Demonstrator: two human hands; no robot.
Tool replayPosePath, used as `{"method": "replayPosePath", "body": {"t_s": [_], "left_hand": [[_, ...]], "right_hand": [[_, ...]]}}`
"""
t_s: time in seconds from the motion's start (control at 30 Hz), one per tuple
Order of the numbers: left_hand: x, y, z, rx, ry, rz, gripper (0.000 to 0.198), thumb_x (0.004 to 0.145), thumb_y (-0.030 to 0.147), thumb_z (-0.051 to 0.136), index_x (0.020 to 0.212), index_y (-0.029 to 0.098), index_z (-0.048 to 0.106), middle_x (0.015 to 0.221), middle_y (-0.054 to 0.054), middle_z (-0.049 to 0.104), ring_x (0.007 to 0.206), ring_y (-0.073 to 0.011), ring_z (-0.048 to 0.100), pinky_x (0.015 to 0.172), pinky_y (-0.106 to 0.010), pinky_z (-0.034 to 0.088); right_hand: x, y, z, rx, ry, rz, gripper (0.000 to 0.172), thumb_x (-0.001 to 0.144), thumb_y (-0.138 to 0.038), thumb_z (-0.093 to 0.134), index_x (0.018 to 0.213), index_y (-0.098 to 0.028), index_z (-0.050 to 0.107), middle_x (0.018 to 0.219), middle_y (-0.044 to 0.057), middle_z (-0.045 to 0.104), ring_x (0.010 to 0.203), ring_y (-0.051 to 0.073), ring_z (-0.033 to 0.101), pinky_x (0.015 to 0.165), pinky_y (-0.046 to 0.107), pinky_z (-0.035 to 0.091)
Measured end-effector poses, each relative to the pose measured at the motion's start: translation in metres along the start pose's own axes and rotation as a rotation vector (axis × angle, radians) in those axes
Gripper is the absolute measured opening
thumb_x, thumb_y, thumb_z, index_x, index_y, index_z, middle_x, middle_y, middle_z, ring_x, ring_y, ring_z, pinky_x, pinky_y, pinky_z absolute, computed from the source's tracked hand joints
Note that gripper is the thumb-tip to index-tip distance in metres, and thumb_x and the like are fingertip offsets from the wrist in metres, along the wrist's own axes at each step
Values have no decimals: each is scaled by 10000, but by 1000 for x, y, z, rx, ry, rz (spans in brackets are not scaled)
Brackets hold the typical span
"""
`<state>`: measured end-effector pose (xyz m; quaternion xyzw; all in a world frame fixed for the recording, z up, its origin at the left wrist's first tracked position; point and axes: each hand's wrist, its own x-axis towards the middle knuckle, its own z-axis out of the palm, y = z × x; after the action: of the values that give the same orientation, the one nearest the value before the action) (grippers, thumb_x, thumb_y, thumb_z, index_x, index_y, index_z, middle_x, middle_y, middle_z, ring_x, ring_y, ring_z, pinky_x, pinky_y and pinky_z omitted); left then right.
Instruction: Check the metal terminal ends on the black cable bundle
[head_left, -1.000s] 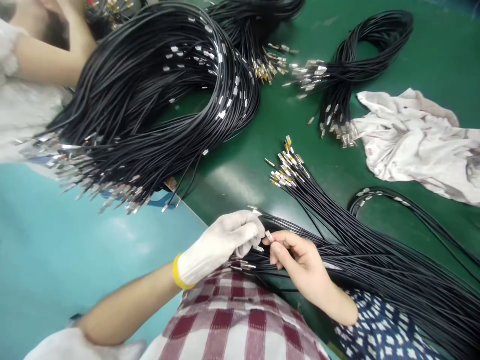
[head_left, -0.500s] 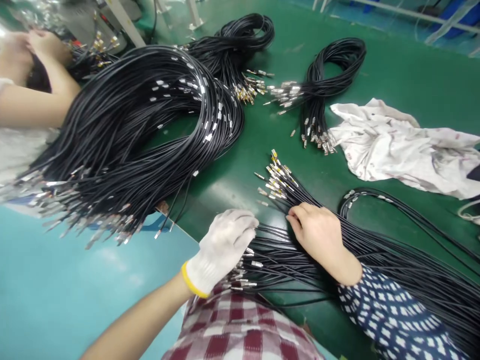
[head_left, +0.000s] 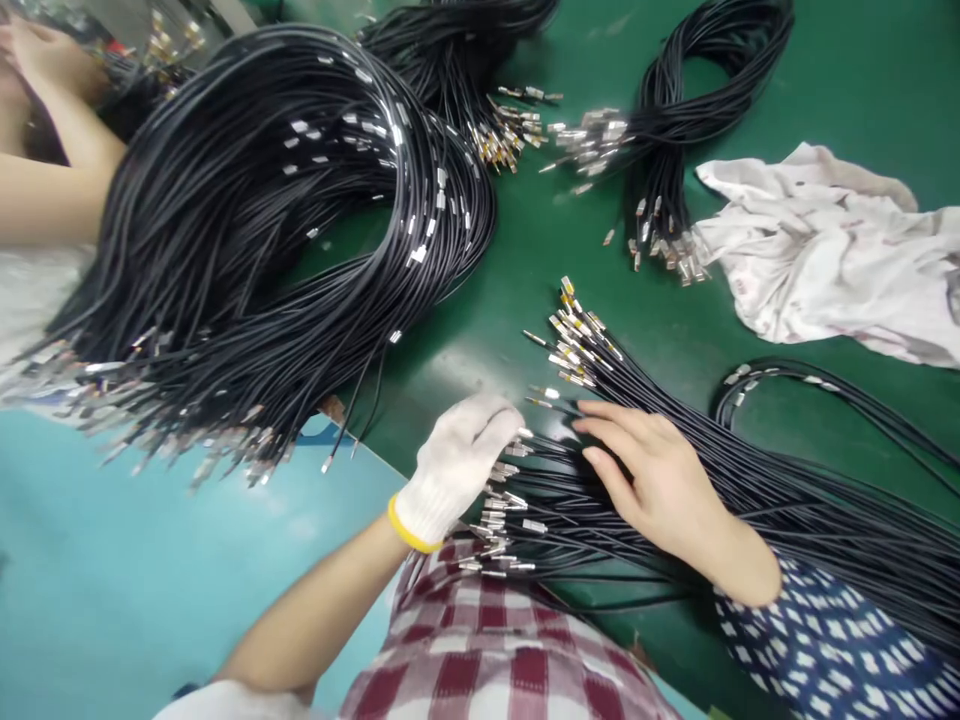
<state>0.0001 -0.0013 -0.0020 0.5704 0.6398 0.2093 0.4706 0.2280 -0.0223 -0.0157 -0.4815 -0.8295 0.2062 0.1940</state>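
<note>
My left hand (head_left: 469,450), in a white knitted glove with a yellow cuff, is closed at the near table edge. Its fingertips pinch the end of a black cable (head_left: 551,447), whose tip is mostly hidden. Just right of it, my bare right hand (head_left: 667,480) hovers over the cables with its fingers apart, holding nothing. Below the left hand, several silver cable ends (head_left: 499,515) lie in a loose row. Beyond the right hand is a group of cables with yellow-marked metal ends (head_left: 577,340), fanned on the table.
A large looped cable bundle (head_left: 450,230) lies at the left, beside a co-worker's arm (head_left: 52,200). Farther back are another bundle (head_left: 465,60) and a twisted coil (head_left: 675,110). A crumpled white cloth (head_left: 825,250) rests on the green table (head_left: 480,340) at the right.
My right hand has opened from a pinch and shifted slightly right. My left fingers have closed on a cable end, uncovering more silver ends below. The camera view has shifted.
</note>
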Motion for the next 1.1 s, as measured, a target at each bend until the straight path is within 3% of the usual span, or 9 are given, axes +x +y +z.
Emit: {"method": "replayPosePath", "body": {"t_s": [0.07, 0.17, 0.3, 0.5, 0.7, 0.9, 1.1], "left_hand": [[-1, 0, -1, -22, -8, -68, 236, 930, 346, 497, 759, 237, 617, 792, 61, 624, 782, -124, 565, 737, -254, 397], [-4, 1, -4, -46, -24, -97, 253, 918, 356, 501, 720, 219, 579, 729, 58, 568, 723, -116, 517, 695, -255, 380], [-6, -1, -9, -181, -81, -89, 229, 904, 308, 486, 714, 206, 565, 697, 56, 533, 698, -108, 487, 664, -243, 377], [-4, -7, -15, -273, -157, -92, 181, 882, 294, 516, 760, 203, 614, 706, 49, 563, 704, -112, 504, 658, -246, 390], [-5, -5, -14, -252, -159, -110, 220, 904, 324, 505, 736, 208, 588, 696, 55, 541, 690, -107, 486, 649, -242, 383], [-5, -3, -15, -237, -172, -85, 237, 926, 325, 481, 734, 206, 553, 685, 59, 502, 673, -98, 466, 634, -230, 373], [-4, -2, -15, -141, -157, -77, 240, 937, 333, 459, 758, 214, 564, 749, 55, 540, 735, -109, 499, 678, -235, 383]], "right_hand": [[11, -9, 2, 36, 13, 1, 238, 1056, -256, 472, 1199, -155, 634, 1275, 138, 664, 1129, 303, 629, 937, 433, 440], [29, -24, 7, 200, -29, 43, 163, 1040, -275, 536, 1045, -182, 669, 1022, 61, 743, 900, 243, 684, 838, 366, 466], [41, -32, 13, 441, -115, 137, 244, 1036, -224, 512, 827, -204, 636, 750, -14, 674, 677, 172, 617, 676, 296, 427], [40, -27, 16, 676, -185, 235, 220, 1025, -269, 527, 839, -207, 626, 705, -34, 625, 645, 147, 582, 602, 260, 391], [39, -32, 19, 631, -130, 196, 266, 1011, -205, 510, 757, -205, 587, 646, -41, 597, 588, 135, 558, 602, 260, 381], [36, -35, 25, 328, 46, 24, 206, 1009, -185, 487, 843, -181, 608, 657, -8, 604, 581, 160, 538, 653, 302, 369], [41, -35, 26, 590, -107, 180, 261, 1014, -199, 485, 768, -198, 573, 610, -41, 575, 541, 127, 537, 566, 258, 369]]}}
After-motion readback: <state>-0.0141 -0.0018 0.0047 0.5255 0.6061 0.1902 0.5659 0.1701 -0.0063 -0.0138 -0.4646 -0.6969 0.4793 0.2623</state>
